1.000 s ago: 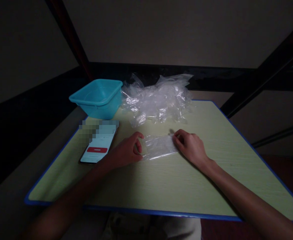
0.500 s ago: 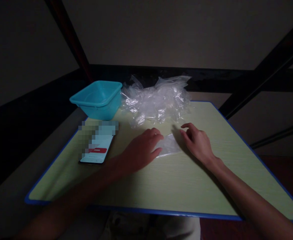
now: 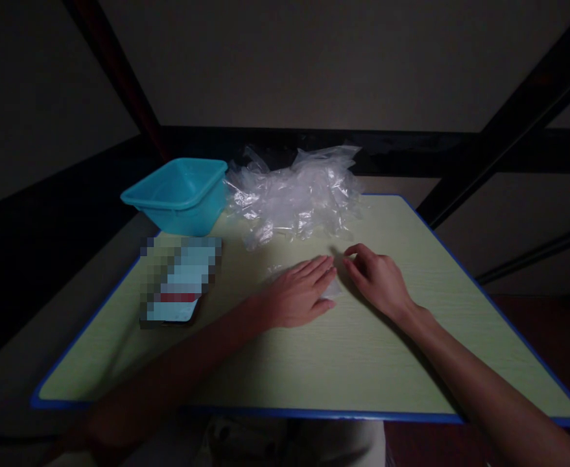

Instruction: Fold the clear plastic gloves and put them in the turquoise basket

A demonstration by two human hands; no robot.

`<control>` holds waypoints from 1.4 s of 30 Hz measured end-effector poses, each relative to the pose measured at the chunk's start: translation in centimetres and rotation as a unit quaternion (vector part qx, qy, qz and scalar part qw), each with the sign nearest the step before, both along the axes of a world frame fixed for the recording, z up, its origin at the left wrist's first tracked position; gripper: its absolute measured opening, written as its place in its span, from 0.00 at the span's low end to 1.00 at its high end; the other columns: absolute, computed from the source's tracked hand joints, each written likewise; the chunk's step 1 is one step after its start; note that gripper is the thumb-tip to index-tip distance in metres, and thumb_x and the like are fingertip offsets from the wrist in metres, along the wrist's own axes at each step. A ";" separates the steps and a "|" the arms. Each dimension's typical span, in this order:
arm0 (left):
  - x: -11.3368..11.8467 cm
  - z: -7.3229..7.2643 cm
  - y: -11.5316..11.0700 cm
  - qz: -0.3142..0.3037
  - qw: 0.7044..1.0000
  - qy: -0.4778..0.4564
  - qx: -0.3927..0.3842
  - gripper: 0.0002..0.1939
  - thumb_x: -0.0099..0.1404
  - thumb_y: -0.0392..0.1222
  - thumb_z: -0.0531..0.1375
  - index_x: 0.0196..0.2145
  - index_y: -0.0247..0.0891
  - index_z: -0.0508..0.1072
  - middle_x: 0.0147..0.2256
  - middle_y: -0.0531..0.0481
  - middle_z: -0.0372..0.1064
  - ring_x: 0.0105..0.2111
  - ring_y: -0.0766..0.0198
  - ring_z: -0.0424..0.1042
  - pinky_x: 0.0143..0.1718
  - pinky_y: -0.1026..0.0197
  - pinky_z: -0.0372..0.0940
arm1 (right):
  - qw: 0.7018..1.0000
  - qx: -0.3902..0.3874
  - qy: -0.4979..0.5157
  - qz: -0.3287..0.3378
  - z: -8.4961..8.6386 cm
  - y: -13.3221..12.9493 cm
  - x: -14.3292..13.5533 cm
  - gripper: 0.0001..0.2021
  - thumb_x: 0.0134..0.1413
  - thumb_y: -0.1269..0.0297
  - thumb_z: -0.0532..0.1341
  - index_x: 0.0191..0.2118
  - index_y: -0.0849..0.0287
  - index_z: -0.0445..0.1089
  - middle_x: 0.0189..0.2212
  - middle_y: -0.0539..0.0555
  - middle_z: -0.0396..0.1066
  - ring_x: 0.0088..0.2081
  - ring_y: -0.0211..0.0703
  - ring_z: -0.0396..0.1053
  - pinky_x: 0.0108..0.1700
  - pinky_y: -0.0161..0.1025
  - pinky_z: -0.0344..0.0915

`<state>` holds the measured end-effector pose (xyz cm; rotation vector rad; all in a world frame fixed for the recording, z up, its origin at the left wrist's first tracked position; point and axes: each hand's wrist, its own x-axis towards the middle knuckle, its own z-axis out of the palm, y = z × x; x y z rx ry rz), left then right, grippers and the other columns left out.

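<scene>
My left hand (image 3: 301, 298) lies flat, palm down, with its fingers stretched to the right over a clear plastic bag (image 3: 334, 290) on the table. Most of that bag is hidden beneath the hand; only its edges show. Just to the right, my right hand (image 3: 380, 282) rests above the tabletop with its fingers loosely bent and a gap between thumb and forefinger. Nothing shows in it. Beyond both hands, a heap of crumpled clear plastic bags (image 3: 294, 198) sits at the table's far side.
A turquoise plastic basin (image 3: 200, 207) stands at the far left, beside the heap. In front of it lies a phone (image 3: 182, 275) with a lit, partly blurred screen. The pale table (image 3: 362, 370) has a blue rim, and a wall rises behind it.
My left hand has come down flat and moved right over the small bag, covering most of it. My right hand keeps nearly the same pose. The view has shifted slightly.
</scene>
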<state>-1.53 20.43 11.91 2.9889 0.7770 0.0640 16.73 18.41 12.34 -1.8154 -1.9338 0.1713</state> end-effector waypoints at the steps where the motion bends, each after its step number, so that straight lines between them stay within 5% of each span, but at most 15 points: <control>1: 0.0 0.0 0.0 0.000 1.000 -0.001 -0.003 0.29 0.68 0.49 0.47 0.59 0.26 0.52 0.63 0.35 0.41 0.64 0.54 0.40 0.62 0.56 0.40 | 1.000 0.000 0.001 0.004 0.0 -0.1 0.0 0.14 0.55 0.58 0.49 0.38 0.59 0.67 0.19 0.52 0.69 0.19 0.41 0.62 0.24 0.36 0.51; 14: 0.0 -0.7 0.0 0.001 1.000 -0.013 -0.012 0.30 0.68 0.53 0.46 0.60 0.28 0.51 0.63 0.34 0.41 0.64 0.53 0.38 0.62 0.53 0.42 | 0.999 0.007 0.003 0.032 0.0 -0.3 -0.2 0.13 0.57 0.60 0.49 0.39 0.59 0.68 0.21 0.52 0.70 0.21 0.41 0.65 0.25 0.37 0.55; 19: -0.7 0.9 -0.7 0.030 0.999 -0.024 0.000 0.32 0.67 0.51 0.47 0.60 0.23 0.50 0.63 0.31 0.39 0.64 0.51 0.37 0.62 0.51 0.39 | 0.988 0.093 -0.066 0.108 0.3 -1.0 -1.2 0.16 0.57 0.68 0.47 0.42 0.66 0.69 0.39 0.64 0.72 0.39 0.51 0.69 0.40 0.44 0.65; 22: -1.4 1.5 -1.9 0.062 0.996 -0.056 0.005 0.31 0.68 0.49 0.45 0.60 0.21 0.49 0.63 0.30 0.40 0.64 0.52 0.37 0.62 0.50 0.41 | 0.978 0.089 -0.091 0.162 0.0 -1.6 -2.4 0.20 0.58 0.69 0.45 0.52 0.70 0.65 0.51 0.67 0.67 0.52 0.52 0.64 0.52 0.49 0.61; 29: -1.9 -1.1 -4.1 0.152 0.985 -0.076 0.022 0.29 0.69 0.48 0.41 0.58 0.20 0.52 0.61 0.27 0.45 0.63 0.49 0.43 0.61 0.47 0.47 | 0.966 0.016 -0.162 0.203 -1.5 -2.1 -3.9 0.26 0.61 0.64 0.43 0.62 0.69 0.52 0.63 0.63 0.48 0.63 0.49 0.45 0.61 0.52 0.48; 42: -2.0 -2.0 -4.2 0.169 0.982 -0.078 0.029 0.39 0.66 0.61 0.41 0.58 0.21 0.54 0.62 0.29 0.46 0.63 0.46 0.43 0.60 0.44 0.48 | 0.958 -0.015 -0.198 0.208 -2.4 -1.9 -3.6 0.29 0.63 0.55 0.40 0.63 0.70 0.49 0.63 0.63 0.45 0.64 0.50 0.43 0.61 0.55 0.46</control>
